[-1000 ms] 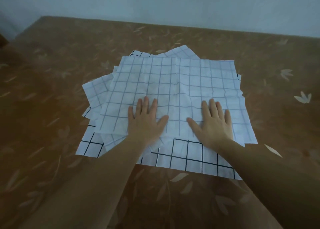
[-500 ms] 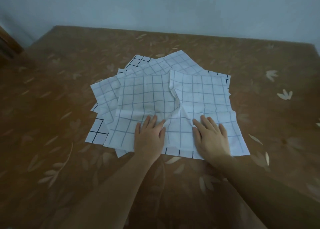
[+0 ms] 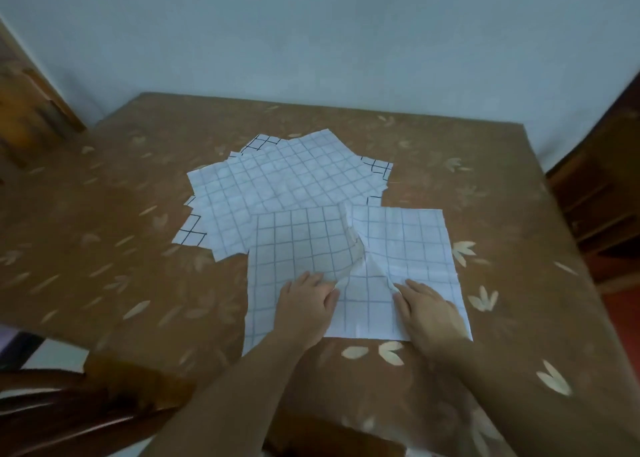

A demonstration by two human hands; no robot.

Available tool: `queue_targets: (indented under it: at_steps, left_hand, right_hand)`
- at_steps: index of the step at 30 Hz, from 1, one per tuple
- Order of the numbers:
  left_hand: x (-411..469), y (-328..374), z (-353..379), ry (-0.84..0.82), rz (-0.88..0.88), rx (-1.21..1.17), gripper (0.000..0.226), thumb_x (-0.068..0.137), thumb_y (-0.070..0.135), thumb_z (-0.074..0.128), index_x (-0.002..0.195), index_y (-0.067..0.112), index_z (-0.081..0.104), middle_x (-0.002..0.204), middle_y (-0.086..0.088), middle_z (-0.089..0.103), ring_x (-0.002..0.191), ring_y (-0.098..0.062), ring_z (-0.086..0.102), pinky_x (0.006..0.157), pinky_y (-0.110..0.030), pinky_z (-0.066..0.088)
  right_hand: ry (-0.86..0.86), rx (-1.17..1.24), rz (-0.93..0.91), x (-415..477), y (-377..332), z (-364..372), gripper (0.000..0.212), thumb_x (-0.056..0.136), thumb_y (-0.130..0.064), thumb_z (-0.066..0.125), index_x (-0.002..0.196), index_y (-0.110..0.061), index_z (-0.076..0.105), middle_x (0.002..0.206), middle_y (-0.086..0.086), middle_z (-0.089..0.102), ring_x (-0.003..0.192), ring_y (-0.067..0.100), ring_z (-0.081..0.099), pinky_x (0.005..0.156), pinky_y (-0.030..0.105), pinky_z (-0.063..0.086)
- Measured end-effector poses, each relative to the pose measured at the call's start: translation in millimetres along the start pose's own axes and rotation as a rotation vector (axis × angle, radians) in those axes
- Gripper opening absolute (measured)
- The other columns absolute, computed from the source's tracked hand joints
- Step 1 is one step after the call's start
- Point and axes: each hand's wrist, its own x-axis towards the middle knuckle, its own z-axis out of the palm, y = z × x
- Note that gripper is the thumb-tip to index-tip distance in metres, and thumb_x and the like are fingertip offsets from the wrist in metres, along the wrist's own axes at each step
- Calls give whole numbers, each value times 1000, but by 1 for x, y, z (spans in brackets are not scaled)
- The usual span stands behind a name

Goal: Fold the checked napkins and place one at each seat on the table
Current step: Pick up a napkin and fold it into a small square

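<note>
One checked napkin lies spread out at the 6 o'clock side of the worktop, close to the near edge. It is almost square and a little wider than it is deep, so its long axis runs from 9 o'clock to 3 o'clock, and its edges are nearly parallel with the near edge of the worktop. A raised wrinkle goes through its middle from 12 o'clock down to 6 o'clock and ends between the two hands. The left hand lies flat on the near left part of this napkin, palm down, and its fingers are straight and point to about 1 o'clock. The right hand lies flat on the near right part, its fingers straight and pointing to about 11 o'clock. Neither hand grips the cloth; both only press on it. The pile of other napkins is in the middle of the worktop, at 11 o'clock from the spread napkin, with corners that point out in many directions, and the far left edge of the spread napkin overlaps it. The worktop has a brown cover with pale leaf shapes. Behind it, at 12 o'clock, stands a plain pale wall. Dark wooden furniture stands at 3 o'clock, more wood stands at 10 o'clock, and a wooden chair is at 7 o'clock.
</note>
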Motion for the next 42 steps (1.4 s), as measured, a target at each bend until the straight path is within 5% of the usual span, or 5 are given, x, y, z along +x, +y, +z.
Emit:
queue_targets:
  at_steps: [15, 26, 32, 38, 42]
  left_hand:
    - [-39, 159, 38, -223, -16, -85, 43, 103, 45, 28, 138, 31, 49, 138, 2, 54, 125, -24, 51, 101, -40, 42]
    - [-55, 111, 9, -455, -215, 128, 58, 98, 59, 31, 152, 39, 22, 162, 10, 18, 147, -18, 25, 114, -38, 31]
    - [-52, 135, 7, -319, -243, -178, 74, 87, 70, 47, 150, 34, 33, 154, 12, 36, 143, -14, 32, 114, -36, 30]
    - [-25, 126, -3, -228, -269, -470, 101, 74, 25, 81, 152, 34, 17, 118, 1, 54, 102, -15, 56, 77, -23, 47]
    - [-9, 90, -14, -84, -327, -456, 42, 86, 21, 67, 128, 21, 59, 90, 3, 59, 80, -13, 56, 59, -16, 41]
  right_hand:
    - [56, -13, 21, -71, 152, -47, 39, 103, -39, 27, 80, -24, 54, 86, -9, 58, 83, 16, 56, 74, 36, 44]
    - [-44, -86, -184, -34, 163, -38, 41, 104, -40, 28, 134, -28, 53, 149, -8, 43, 140, 15, 32, 110, 38, 26]
    - [-76, 6, -224, -23, 121, -33, 39, 103, -38, 29, 109, -24, 65, 121, -7, 61, 117, 20, 51, 94, 39, 42]
    - [-133, 411, -153, -17, 62, -37, 44, 103, -36, 35, 70, -16, 53, 70, -2, 58, 69, 15, 55, 64, 30, 44]
    - [-196, 452, -166, -17, 26, -43, 45, 103, -37, 39, 69, -10, 52, 61, -4, 48, 60, 14, 47, 54, 26, 32]
